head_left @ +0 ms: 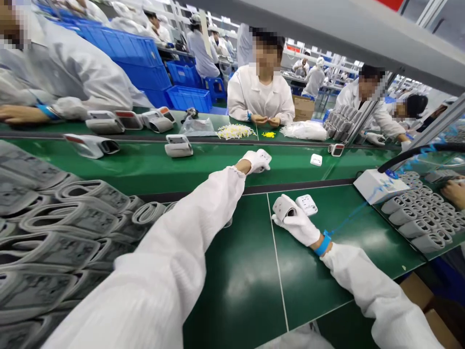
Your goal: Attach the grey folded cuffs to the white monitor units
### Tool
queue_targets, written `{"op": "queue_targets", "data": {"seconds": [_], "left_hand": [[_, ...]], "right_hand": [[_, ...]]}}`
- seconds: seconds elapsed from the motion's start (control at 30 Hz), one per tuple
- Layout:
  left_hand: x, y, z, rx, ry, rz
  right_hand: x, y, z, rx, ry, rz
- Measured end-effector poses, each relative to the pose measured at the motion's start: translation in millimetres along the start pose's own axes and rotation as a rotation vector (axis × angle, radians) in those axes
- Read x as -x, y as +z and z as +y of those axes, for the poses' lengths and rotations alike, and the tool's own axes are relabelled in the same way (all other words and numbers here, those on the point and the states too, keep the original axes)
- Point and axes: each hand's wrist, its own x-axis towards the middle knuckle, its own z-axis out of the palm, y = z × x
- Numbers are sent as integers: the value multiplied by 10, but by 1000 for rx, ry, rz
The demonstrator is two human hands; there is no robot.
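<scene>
Head view: nearest, matte, cloth-like grey cuffs [61, 249] are stacked at left. At the smooth green desk [240, 276], the gloved right hand [298, 227] has its grip closed around a rolled cuff unit [282, 207], probably light, soft-banded and stiff-fronted, best held by its sides, with a flat, round-cornered white module [307, 205] lying just beside it. Farther off, the gloved left hand [256, 162] has its grip closed on a white piece [265, 155] over the glossy green belt [145, 167], likely hard, slippery and best taken by its edges.

No text legible; marks on flat white device [306, 205] on green tabletop [236, 271] too small to read.
</scene>
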Motion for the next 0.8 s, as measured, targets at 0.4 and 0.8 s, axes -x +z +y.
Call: {"op": "queue_targets", "data": {"seconds": [0.4,0.8], "left_hand": [[2256,167,-719,966,-53,-83],[2568,27,-1456,809,-60,-254]], "right_hand": [[118,96,-93,14,76,70],[253,596,147,674,-163,-166]]}}
